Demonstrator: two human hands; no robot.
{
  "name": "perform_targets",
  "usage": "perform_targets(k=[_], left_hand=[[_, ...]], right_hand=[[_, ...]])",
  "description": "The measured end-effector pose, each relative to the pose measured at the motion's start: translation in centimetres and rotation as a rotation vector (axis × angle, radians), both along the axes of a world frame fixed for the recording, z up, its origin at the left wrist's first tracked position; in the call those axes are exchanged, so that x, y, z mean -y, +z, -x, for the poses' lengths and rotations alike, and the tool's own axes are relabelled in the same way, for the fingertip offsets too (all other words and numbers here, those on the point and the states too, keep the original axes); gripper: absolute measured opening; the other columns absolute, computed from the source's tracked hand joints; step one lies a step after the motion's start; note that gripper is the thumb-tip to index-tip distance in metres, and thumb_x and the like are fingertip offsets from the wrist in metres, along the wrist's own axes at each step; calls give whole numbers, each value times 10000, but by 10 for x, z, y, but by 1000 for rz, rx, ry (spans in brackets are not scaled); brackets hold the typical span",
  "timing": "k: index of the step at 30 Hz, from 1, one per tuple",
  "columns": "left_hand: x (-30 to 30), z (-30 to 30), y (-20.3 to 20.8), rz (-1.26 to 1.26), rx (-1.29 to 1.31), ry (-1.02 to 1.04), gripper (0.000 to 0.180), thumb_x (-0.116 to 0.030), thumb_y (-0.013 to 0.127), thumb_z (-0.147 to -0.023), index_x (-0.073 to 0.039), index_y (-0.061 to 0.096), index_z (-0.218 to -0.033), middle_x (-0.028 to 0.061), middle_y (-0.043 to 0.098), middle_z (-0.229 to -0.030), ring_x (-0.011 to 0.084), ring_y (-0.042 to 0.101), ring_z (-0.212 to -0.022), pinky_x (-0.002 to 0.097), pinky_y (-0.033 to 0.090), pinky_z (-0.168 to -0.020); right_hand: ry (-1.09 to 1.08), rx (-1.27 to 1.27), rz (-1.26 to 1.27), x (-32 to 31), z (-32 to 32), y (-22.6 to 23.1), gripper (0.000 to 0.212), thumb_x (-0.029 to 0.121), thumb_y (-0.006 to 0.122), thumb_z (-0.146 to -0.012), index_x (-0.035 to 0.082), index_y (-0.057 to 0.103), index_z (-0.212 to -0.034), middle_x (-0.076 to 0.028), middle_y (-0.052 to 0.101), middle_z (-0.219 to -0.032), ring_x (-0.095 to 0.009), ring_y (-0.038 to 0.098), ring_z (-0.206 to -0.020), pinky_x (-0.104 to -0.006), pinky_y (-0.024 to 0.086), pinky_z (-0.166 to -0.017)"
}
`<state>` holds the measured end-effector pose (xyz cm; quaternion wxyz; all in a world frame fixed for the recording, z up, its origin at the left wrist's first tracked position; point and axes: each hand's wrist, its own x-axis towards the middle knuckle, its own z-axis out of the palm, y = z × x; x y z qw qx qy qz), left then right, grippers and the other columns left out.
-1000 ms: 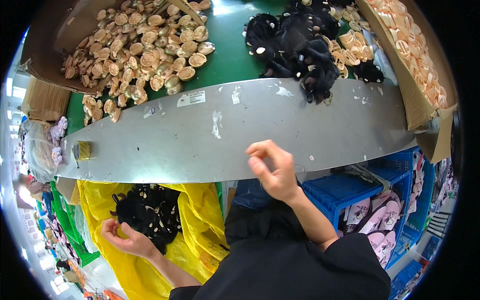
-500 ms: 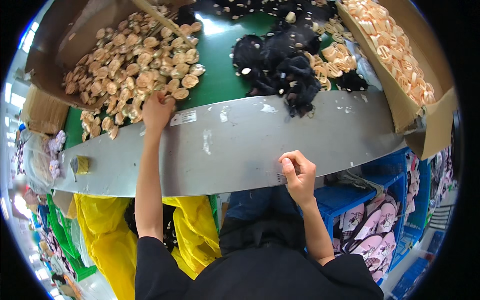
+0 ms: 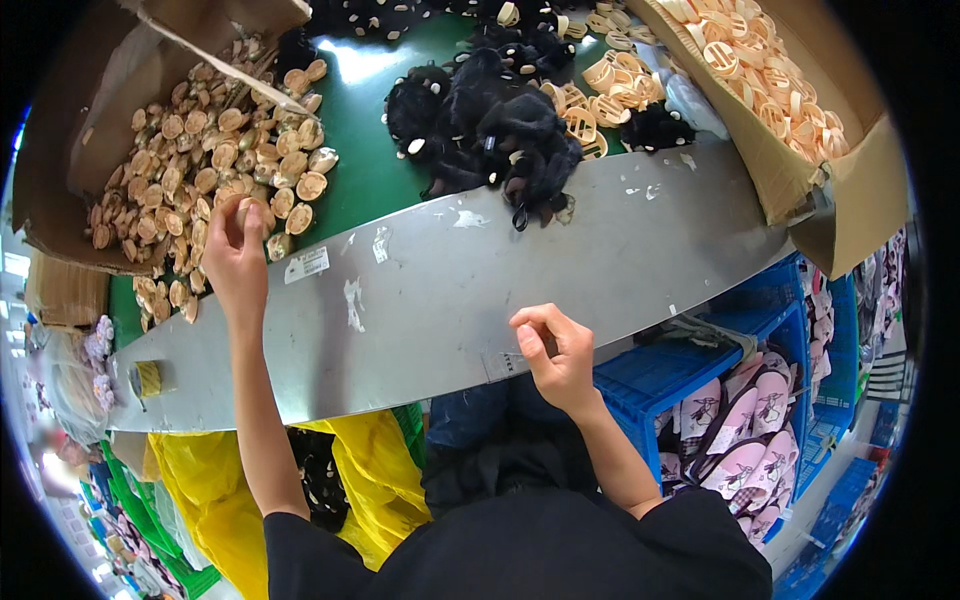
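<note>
Left hand (image 3: pixel 236 268) forward, fingers (image 3: pixel 254 230) at gold pieces (image 3: pixel 224 156)

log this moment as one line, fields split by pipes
left hand: at gold pieces, hold unclear | right hand: curled, over metal strip | black fuzzy pieces: heaped beyond

We identify a long table (image 3: pixel 430 295) with a grey metal front strip and a green top behind it. White glare (image 3: pixel 358 62) marks the green surface. Below the front edge, we note blue crates (image 3: pixel 640 385) at right and a green crate (image 3: pixel 150 525) at left. Pale floor (image 3: pixel 812 505) shows at lower right. Bright patches (image 3: pixel 15 265) line the left rim.
</note>
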<state>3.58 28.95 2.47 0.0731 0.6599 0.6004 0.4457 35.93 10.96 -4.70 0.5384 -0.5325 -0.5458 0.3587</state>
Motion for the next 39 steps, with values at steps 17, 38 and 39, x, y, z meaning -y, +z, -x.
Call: perform_targets(k=[17, 38, 39], left_hand=[[-46, -166, -12, -124, -222, -500, 281, 8, 608, -829, -61, 642, -1099, 102, 642, -725, 268, 645, -634, 368, 515, -595], [-5, -122, 17, 107, 281, -405, 139, -55, 705, -919, -20, 595, -997, -2, 591, -819, 74, 539, -754, 229, 438, -684], [14, -120, 31, 164, 335, -403, 130, -53, 711, -924, -25, 600, -984, -26, 581, -831, 54, 526, -758, 208, 420, -681]], right_hand=[[-77, -820, 152, 2, -36, 3, 266, 266, 634, -1026, 44, 540, -1137, -91, 627, -922, -124, 573, -650, -277, 503, -587], [114, -659, 81, 14, -37, 9, 82, 44, 541, -965, 3, 609, -987, -71, 599, -943, -119, 591, -769, -265, 505, -678], [130, -649, 101, 12, -34, 20, 83, 49, 556, -955, 1, 615, -987, -68, 595, -943, -113, 584, -765, -260, 499, -678]])
